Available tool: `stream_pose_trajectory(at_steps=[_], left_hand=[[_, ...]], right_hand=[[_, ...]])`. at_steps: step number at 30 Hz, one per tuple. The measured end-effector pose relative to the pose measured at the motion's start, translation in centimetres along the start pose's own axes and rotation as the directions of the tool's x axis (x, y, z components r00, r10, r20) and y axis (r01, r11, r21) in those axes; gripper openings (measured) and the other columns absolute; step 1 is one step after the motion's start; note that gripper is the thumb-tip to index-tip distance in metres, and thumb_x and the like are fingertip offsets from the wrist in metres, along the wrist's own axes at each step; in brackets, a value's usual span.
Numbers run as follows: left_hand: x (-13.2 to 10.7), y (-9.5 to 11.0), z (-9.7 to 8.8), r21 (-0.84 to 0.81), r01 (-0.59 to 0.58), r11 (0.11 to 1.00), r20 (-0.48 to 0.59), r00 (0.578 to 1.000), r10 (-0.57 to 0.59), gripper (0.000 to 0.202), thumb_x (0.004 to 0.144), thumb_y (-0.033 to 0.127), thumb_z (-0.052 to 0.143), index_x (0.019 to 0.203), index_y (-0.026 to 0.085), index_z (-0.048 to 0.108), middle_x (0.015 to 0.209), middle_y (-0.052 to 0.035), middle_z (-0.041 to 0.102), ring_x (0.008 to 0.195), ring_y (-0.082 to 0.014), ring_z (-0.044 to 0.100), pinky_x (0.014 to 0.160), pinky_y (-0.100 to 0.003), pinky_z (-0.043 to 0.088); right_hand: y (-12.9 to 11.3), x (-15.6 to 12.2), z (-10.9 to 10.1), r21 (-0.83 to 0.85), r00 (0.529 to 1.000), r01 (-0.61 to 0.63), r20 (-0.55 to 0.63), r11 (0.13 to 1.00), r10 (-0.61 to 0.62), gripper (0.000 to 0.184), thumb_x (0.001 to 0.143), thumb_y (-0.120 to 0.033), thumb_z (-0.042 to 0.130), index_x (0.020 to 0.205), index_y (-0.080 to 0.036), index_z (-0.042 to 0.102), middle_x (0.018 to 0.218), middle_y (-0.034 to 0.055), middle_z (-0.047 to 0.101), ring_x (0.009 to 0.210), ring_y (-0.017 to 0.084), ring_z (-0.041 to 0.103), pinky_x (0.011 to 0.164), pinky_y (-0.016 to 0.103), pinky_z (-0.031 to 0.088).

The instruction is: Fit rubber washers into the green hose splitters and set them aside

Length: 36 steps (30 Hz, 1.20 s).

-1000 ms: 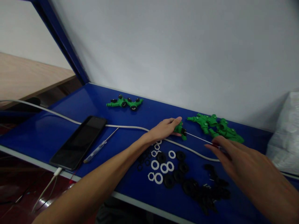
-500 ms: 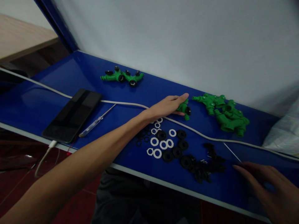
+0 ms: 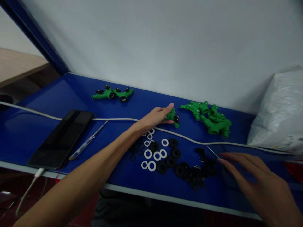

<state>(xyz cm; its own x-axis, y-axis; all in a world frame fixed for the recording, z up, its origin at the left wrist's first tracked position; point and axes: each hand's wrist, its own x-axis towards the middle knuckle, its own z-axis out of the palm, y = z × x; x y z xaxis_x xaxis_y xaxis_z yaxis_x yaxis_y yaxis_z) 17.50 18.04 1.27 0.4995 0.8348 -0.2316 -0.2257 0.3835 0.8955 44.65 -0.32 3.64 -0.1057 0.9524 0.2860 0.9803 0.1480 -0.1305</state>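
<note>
Near the middle of the blue table, my left hand is closed around a green hose splitter with a black knob on its end; the palm hides part of it. At the right, my right hand has its thumb and forefinger pinched on a thin metal rod. The rod's far tip points toward the cable, and its other end is hidden by the hand. A pile of small black parts lies left of the right fingers. White rings and black rings lie in front of the left hand.
Several green splitter bodies are heaped at the back right, beside a white plastic bag. Two splitters with black knobs lie back left. A white cable crosses the table past a phone and a clear-handled screwdriver.
The view has shifted, so most things sit further left and slightly lower. My right fingers have moved up along the rod, leaving less of it showing. My left hand still grips the splitter.
</note>
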Motion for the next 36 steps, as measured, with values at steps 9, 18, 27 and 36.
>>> stream_pose_trajectory(at_steps=[9,18,27,36], left_hand=[[-0.4,1.3,-0.4,-0.152,0.092,0.984,0.036,0.995,-0.088,0.044,0.101,0.050,0.050,0.104,0.011,0.073,0.112,-0.0150,0.076,0.113,-0.0178,0.067,0.104,-0.029,0.051],[-0.1,1.3,-0.7,-0.299,0.081,0.951,0.111,0.993,-0.050,0.039,0.101,0.045,0.054,0.102,0.011,0.073,0.118,-0.0149,0.075,0.092,-0.0127,0.067,0.072,-0.020,0.052],[-0.4,1.5,-0.1,-0.323,0.121,0.939,0.068,0.992,-0.105,0.039,0.102,0.041,0.050,0.096,0.009,0.072,0.105,-0.0141,0.077,0.083,-0.0123,0.067,0.066,-0.018,0.053],[-0.4,1.8,-0.1,-0.406,0.186,0.895,0.078,0.982,-0.169,0.041,0.103,0.034,0.044,0.104,0.005,0.074,0.082,-0.0119,0.074,0.067,-0.0119,0.066,0.057,-0.017,0.051]], right_hand=[[-2.3,3.2,4.0,-0.009,0.983,0.180,-0.027,0.984,-0.180,0.032,0.103,-0.037,0.047,0.111,-0.021,0.074,0.106,0.0109,0.076,0.095,0.028,0.074,0.081,0.043,0.062],[-3.8,4.6,2.5,0.190,0.991,0.122,0.024,0.974,-0.129,0.028,0.101,-0.030,0.049,0.100,-0.019,0.075,0.100,0.0098,0.077,0.088,0.025,0.076,0.083,0.039,0.061],[-6.8,11.1,-0.4,0.732,0.960,-0.119,0.258,0.670,-0.112,0.024,0.085,-0.043,0.075,0.096,-0.022,0.076,0.081,0.0042,0.077,0.074,0.020,0.074,0.071,0.031,0.061],[-7.5,12.8,2.7,0.943,0.946,-0.252,0.288,0.218,-0.148,0.024,0.089,-0.027,0.076,0.113,-0.028,0.076,0.089,0.0007,0.080,0.084,0.015,0.077,0.085,0.027,0.061]])
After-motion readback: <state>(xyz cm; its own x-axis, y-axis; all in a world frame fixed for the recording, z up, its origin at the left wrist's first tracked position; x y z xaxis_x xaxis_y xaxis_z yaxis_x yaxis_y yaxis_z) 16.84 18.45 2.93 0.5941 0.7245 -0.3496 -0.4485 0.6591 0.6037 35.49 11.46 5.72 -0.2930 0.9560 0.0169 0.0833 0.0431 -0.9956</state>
